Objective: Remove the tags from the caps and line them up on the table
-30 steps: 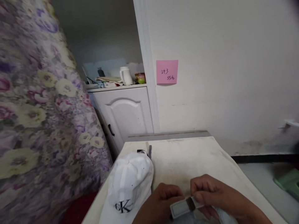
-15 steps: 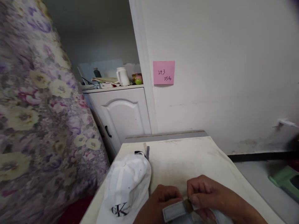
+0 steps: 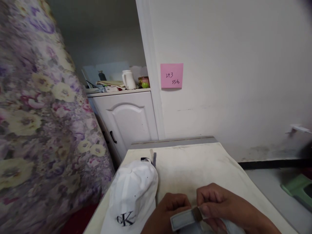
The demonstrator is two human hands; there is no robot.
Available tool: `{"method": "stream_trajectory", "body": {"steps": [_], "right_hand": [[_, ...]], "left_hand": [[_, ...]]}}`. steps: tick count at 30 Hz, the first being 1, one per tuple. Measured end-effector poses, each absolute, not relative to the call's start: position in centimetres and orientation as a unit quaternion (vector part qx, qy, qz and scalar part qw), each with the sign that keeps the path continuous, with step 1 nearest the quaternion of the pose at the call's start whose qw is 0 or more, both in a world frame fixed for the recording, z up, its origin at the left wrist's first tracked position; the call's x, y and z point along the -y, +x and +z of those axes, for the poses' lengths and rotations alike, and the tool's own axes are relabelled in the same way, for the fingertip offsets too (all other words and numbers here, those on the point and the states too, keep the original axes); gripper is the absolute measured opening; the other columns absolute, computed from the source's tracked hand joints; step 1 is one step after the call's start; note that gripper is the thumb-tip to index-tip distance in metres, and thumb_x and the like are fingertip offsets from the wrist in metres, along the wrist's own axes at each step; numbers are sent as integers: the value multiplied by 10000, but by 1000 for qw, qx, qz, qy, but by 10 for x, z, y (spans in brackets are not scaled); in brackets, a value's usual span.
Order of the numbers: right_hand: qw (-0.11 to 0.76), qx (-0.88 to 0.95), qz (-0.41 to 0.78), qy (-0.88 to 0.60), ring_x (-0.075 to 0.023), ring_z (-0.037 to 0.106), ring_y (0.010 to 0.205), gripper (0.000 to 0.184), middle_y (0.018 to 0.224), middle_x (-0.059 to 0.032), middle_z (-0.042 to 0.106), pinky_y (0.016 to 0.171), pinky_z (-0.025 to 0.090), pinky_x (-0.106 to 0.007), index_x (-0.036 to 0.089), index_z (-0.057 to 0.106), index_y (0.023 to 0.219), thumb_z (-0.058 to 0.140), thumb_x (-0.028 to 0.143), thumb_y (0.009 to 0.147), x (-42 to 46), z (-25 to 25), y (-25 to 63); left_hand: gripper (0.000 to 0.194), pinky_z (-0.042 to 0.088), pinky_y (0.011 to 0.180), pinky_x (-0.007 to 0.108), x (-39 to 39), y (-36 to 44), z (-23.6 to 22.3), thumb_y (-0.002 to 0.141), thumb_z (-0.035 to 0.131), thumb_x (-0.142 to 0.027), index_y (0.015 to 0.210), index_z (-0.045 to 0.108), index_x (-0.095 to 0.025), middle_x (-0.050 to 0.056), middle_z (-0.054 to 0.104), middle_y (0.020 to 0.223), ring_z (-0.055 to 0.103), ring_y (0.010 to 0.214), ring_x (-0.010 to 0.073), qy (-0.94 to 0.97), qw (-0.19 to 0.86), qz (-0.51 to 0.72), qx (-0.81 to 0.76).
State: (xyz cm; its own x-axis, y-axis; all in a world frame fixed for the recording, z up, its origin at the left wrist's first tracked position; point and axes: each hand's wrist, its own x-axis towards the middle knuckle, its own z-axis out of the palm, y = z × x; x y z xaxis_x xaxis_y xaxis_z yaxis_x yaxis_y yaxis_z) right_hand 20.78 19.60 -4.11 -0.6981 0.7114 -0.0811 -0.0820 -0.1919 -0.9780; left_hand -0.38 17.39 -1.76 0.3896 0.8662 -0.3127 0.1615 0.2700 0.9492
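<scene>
At the near edge of the table, my left hand [image 3: 169, 209] and my right hand [image 3: 220, 204] are close together, fingers pinched. Between them is a pale blue-grey stitched fabric strap [image 3: 182, 220] with a brown band [image 3: 197, 214] near its right end. My right thumb and fingers grip the strap by the brown band. My left fingers close on it from behind, partly hidden. More pale fabric shows below the hands, mostly cut off by the frame. Left of my hands lies a white baseball cap [image 3: 134, 188] with black "CK" lettering, apart from them.
A cream cloth covers the table [image 3: 187, 165], which stands against the wall. A floral curtain [image 3: 48, 113] hangs at the left. Behind are a white cabinet [image 3: 129, 120] with a white jug [image 3: 128, 79] on it and a pink note [image 3: 172, 75]. A green plastic object [image 3: 296, 188] stands at right.
Both hands keep their hold on the strap, almost in the same place. The whole view has shifted very slightly.
</scene>
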Motion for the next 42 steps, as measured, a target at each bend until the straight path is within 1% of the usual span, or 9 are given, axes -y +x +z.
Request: {"method": "stream_trajectory", "body": {"steps": [10,16,20,25,28,31,35,38,42], "right_hand": [[277,554,740,-260,-42,445,350,342,506,42,632,353,334,-150,158,614,705,798,443,752,-196,-42,208],[284,563,731,-260,-38,431,353,333,499,47,621,358,317,-152,159,617,716,786,441,772,-195,-40,209],[286,564,732,-254,-36,421,347,349,493,48,613,352,297,-153,165,595,697,764,455,793,-195,-40,207],[279,571,728,-259,-37,425,350,332,500,47,613,360,308,-154,162,595,716,753,435,818,-193,-40,210],[274,576,726,-259,-46,452,370,349,528,32,630,368,322,-157,162,591,748,739,468,826,-192,-36,214],[267,585,722,-256,-51,459,379,364,538,35,626,370,332,-163,171,579,762,721,499,831,-192,-33,216],[270,589,715,-263,-46,430,371,318,519,49,612,374,320,-162,173,584,761,731,445,832,-192,-34,216],[270,591,708,-276,-45,422,383,294,519,51,606,390,316,-165,170,593,750,726,417,837,-192,-35,215],[266,588,707,-289,-51,416,393,279,510,57,591,402,315,-176,175,595,732,737,404,805,-192,-33,215]], "left_hand": [[174,332,665,287,-172,-4,-18,629,722,-334,673,611,-208,-55,544,690,452,689,138,524,625,283,-505],[235,262,585,287,-171,1,-14,625,699,-349,599,514,-206,-67,451,616,365,605,114,519,651,276,-480],[253,242,576,287,-172,2,-13,661,667,-335,559,471,-210,-76,405,584,331,585,107,545,639,270,-471],[263,229,576,294,-173,2,-14,667,657,-342,551,461,-210,-84,372,547,305,568,103,545,637,270,-474],[281,212,573,305,-173,2,-13,660,650,-376,541,455,-212,-77,356,540,301,579,113,555,637,259,-468],[250,260,604,306,-173,0,-14,642,665,-387,582,496,-212,-63,418,599,361,628,130,546,624,277,-485],[205,315,651,306,-171,-2,-19,638,693,-362,658,560,-207,-55,511,683,425,660,132,531,622,290,-497],[224,319,649,303,-170,-1,-21,631,721,-368,688,578,-205,-62,523,667,430,641,126,508,639,296,-496],[229,296,616,291,-172,2,-19,640,717,-354,658,543,-206,-74,483,637,389,611,113,507,651,300,-478]]}}
